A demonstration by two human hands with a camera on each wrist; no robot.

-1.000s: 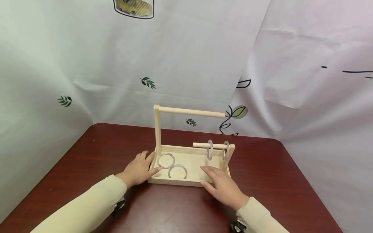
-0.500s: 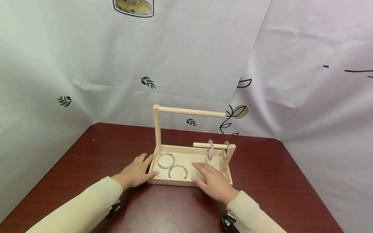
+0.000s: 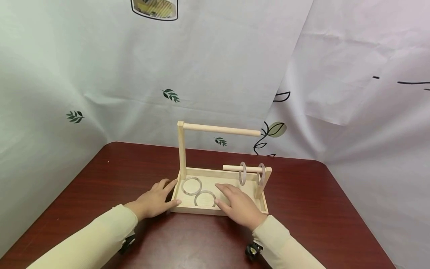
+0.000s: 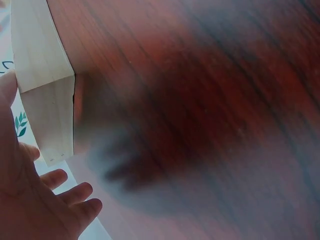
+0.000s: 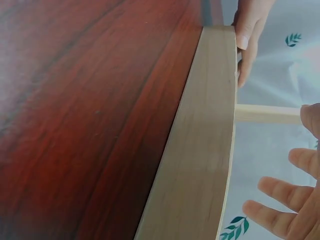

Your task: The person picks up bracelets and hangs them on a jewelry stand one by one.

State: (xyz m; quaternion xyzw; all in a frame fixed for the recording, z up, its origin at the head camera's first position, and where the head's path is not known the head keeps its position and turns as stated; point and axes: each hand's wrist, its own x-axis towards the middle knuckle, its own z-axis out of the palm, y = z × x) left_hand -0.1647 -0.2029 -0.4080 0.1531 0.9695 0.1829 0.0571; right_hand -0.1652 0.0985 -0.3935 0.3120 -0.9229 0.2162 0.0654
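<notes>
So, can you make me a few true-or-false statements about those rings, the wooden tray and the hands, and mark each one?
1. Two rings lie in the wooden tray. True.
2. Two more rings hang from the lower bar. True.
3. Both bars carry rings. False: the upper bar carries none.
4. Each hand grips a ring. False: the left hand is at the tray's left end and the right hand is over the tray; neither grips a ring.
5. The table under the tray is dark reddish. True.
</notes>
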